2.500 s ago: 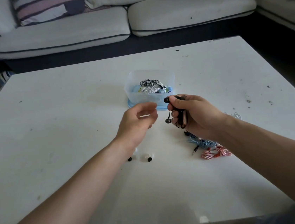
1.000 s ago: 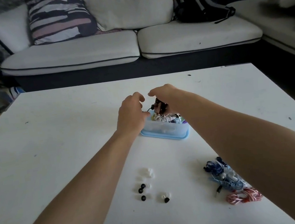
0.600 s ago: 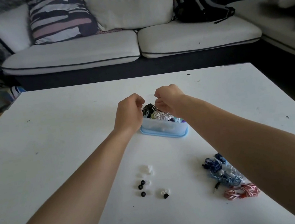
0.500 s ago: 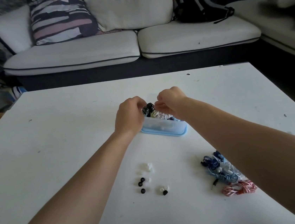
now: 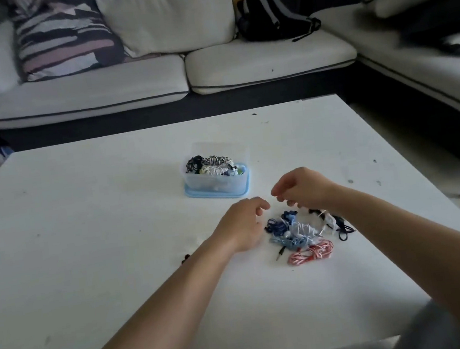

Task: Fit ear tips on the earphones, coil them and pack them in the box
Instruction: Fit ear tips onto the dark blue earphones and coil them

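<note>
Fingers point(image 5: 258, 206) of the left hand point(image 5: 242, 226) are loosely curled and hold nothing. This hand hovers low over the white table point(image 5: 85, 219), just left of a pile of loose earphones point(image 5: 301, 230). The right hand point(image 5: 306, 190) hangs over the far side of the same pile with the wrist bent. Its fingers point(image 5: 281, 194) curl downward, the tips close to the thumb, and I cannot tell whether they pinch a thin cable. Both forearms reach in from the near edge of the table.

In the pile, dark blue, light blue and white cables are tangled together. A red-and-white coil point(image 5: 311, 252) lies on its near side and a black cable point(image 5: 343, 226) on its right side.

Farther on the table, apart from both hands, stands the clear plastic box point(image 5: 215, 186) with a blue base. Inside are coiled earphones: a black bundle point(image 5: 194, 162) at the left, a black-and-white striped one point(image 5: 215, 159) beside it, and a white one point(image 5: 213, 170) nearer. They reach up to the near rim.

Small dark ear tips point(image 5: 186, 258) lie just beside the left forearm, partly hidden by it.

Behind the table is a white sofa point(image 5: 239, 64) with a striped cushion point(image 5: 61, 35) and a black backpack point(image 5: 268, 18).
</note>
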Motion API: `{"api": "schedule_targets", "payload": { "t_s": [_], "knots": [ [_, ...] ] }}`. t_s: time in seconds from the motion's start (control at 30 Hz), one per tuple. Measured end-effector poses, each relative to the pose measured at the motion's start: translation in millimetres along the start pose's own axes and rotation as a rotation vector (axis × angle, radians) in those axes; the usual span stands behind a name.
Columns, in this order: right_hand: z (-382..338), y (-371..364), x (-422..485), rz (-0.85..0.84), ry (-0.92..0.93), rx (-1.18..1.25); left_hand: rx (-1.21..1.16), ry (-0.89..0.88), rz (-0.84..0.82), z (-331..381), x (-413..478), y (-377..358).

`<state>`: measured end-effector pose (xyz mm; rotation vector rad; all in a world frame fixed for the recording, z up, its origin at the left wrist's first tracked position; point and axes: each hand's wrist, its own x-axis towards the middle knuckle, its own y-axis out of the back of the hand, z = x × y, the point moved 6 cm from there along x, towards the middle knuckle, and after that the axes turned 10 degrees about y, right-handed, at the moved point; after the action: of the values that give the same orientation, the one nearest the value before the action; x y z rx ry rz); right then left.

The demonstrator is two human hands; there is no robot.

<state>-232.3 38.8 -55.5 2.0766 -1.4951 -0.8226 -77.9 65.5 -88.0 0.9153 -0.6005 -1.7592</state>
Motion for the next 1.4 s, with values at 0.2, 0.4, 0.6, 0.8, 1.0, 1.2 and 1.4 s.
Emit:
{"api": "schedule_targets", "payload": {
  "t_s": [0.2, 0.4, 0.6, 0.8, 1.0, 1.2, 1.4],
  "knots": [
    [22, -14, -14, -0.132, -0.024, -0.362, -0.058, 0.062, -0.075, 11, 7, -27],
    [22, -5, 2, -0.081, 0.032, -0.306, -0.129, 0.131, -0.037, 3, 15, -21],
    [18, -16, 0, -0.193, 0.057, -0.313, -0.326, 0.215, -0.058, -10, 13, -9],
    [7, -23, -1, -0.243, 0.141, -0.309, -0.742, 0.205, -0.111, -12, 5, 8],
    [0, -29, -7, -0.318, 0.159, -0.193, -0.892, 0.142, -0.129, -11, 0, 24],
    [-23, -23, -2, -0.147, 0.267, 0.114, -0.956, 0.099, -0.016, -14, -5, 41],
    [-22, -23, 0, -0.095, 0.168, 0.537, -0.805, 0.164, 0.041, -28, -6, 43]
  ]
}}
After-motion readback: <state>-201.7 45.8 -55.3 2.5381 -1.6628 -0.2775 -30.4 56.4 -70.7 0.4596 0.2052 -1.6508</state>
